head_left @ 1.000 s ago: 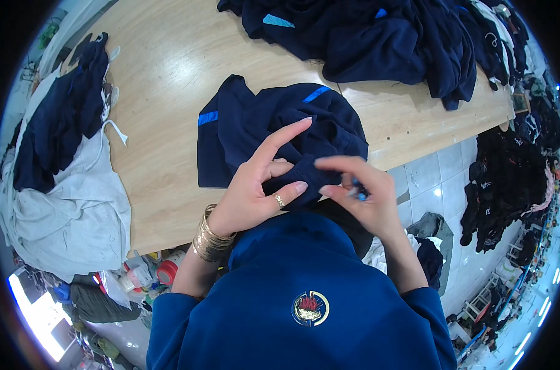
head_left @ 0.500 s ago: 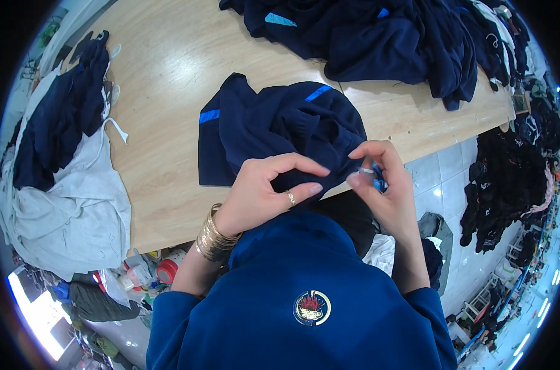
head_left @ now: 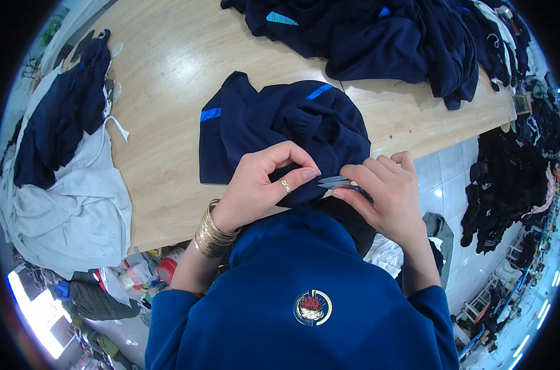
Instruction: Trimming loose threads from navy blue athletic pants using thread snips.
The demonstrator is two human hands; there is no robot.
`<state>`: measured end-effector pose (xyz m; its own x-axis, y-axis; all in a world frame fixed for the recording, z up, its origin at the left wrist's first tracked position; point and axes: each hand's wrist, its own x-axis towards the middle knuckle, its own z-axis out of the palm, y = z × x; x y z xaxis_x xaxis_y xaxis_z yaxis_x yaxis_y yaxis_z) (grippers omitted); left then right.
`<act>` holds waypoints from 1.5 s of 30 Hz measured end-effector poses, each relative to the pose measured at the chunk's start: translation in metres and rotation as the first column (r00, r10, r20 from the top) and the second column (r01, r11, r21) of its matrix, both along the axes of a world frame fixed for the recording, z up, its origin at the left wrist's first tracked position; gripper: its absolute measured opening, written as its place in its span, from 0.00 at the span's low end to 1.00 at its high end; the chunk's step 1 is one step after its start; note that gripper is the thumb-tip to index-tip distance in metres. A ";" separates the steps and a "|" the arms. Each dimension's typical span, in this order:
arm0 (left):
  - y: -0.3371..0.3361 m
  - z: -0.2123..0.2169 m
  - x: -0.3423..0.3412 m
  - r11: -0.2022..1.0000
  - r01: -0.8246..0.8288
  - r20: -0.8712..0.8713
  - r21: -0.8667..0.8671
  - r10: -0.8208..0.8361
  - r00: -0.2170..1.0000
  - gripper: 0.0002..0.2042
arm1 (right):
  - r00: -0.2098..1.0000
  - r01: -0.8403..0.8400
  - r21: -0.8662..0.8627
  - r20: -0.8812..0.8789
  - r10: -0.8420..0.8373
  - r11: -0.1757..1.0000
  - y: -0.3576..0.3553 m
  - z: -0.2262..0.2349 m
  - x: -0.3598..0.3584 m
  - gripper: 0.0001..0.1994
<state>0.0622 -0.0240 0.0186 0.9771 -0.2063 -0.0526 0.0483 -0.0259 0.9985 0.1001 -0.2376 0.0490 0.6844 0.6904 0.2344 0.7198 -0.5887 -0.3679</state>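
Observation:
A navy garment (head_left: 267,117) with bright blue stripes lies bunched at the front edge of the table. My left hand (head_left: 261,182) pinches at its near part, thumb and forefinger together; whether a loose thread is also between them is too small to see. In my right hand (head_left: 388,191) is a pair of thread snips (head_left: 334,182), gripped between thumb and fingers. Their pointed blades face left, slightly apart, just beside my left fingertips and over the cloth.
A large heap of navy garments (head_left: 391,49) covers the table's far right. Navy and light grey clothes (head_left: 76,203) hang over its left edge. Dark clothes (head_left: 508,185) are piled beyond the tiled floor (head_left: 443,176) on the right. Containers with a red lid (head_left: 166,269) sit below the table.
My right hand has turned, bringing the snips' blades out toward my left fingertips. My left thumb and forefinger have closed into a pinch. The garment has barely shifted.

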 end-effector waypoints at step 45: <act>0.003 0.000 0.001 0.999 0.047 -0.037 -0.005 -0.047 0.998 0.05 | 0.993 -0.018 0.042 -0.119 0.023 0.999 0.002 -0.005 0.001 0.11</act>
<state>0.0630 -0.0212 0.0190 0.9637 -0.2521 -0.0879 0.0844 -0.0246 0.9961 0.1007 -0.2355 0.0440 0.6952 0.6959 0.1803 0.6810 -0.5571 -0.4753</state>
